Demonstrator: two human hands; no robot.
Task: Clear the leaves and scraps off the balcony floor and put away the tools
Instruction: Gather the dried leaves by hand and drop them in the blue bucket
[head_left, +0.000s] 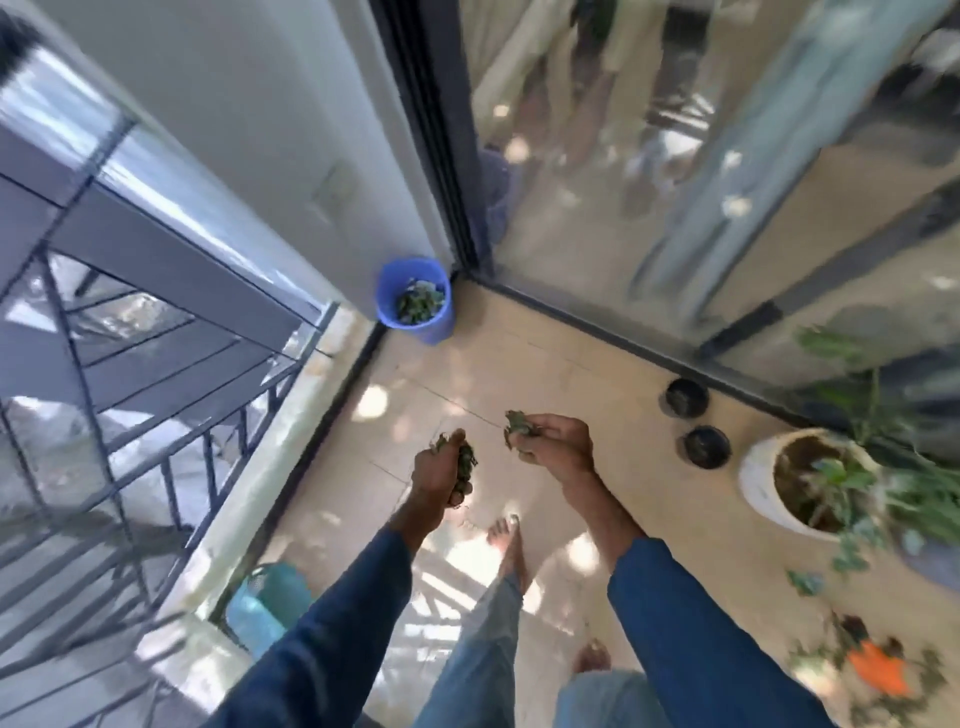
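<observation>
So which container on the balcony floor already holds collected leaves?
The blue bucket in the far corner: green leaves lie inside it. The white planter holds a growing plant, and the small black pots look dark inside.

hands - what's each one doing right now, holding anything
Left hand: closed around a clump of leaves.
Right hand: closed around a bunch of leaf scraps.

We are on the balcony of a home: a pale tiled floor (467, 374) runs between a dark metal railing (130, 415), open to the air, and a sliding glass door (675, 208). A potted plant (758, 488), two small black pots (687, 397) and a blue bucket (436, 327) holding leaves (418, 306) stand along its edges.
</observation>
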